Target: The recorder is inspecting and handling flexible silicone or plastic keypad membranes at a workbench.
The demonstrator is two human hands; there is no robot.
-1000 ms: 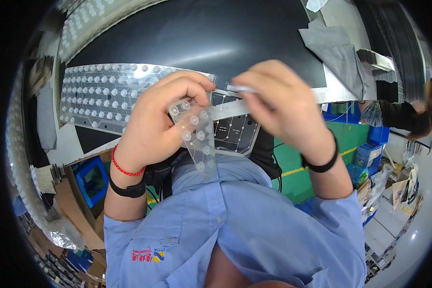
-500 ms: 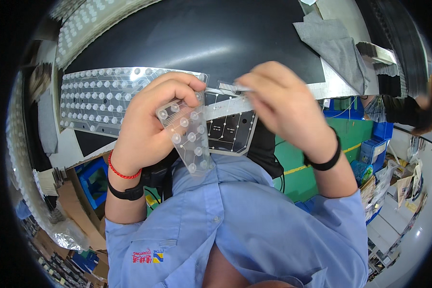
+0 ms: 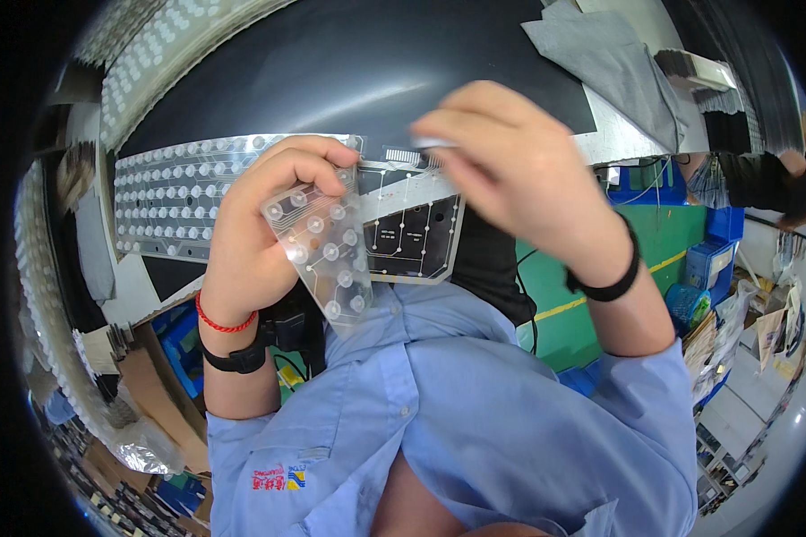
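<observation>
A clear plastic keyboard membrane sheet (image 3: 166,199) with rows of white domes and fine printed lines lies across the bench's near edge. My left hand (image 3: 258,228) grips it, fingers over the top, with a clear domed flap (image 3: 336,255) folded back by the thumb. Right of that hand, the lower printed layer (image 3: 412,237) shows, overhanging the bench edge. A striped connector tail (image 3: 403,156) sticks out at its far edge. My right hand (image 3: 515,166), smeared by motion, pinches a small white strip (image 3: 432,142) just above and right of the tail.
A black mat (image 3: 349,72) covers the bench. Grey cloth (image 3: 600,54) lies at the far right. Stacked domed sheets (image 3: 152,63) stand at the far left. Beyond the bench edge are green floor (image 3: 564,268) and blue bins (image 3: 712,264). A person's dark sleeve (image 3: 748,183) shows at the right.
My left hand and the membrane have shifted slightly left. My right hand has moved up and left, lifting the white strip above the connector tail.
</observation>
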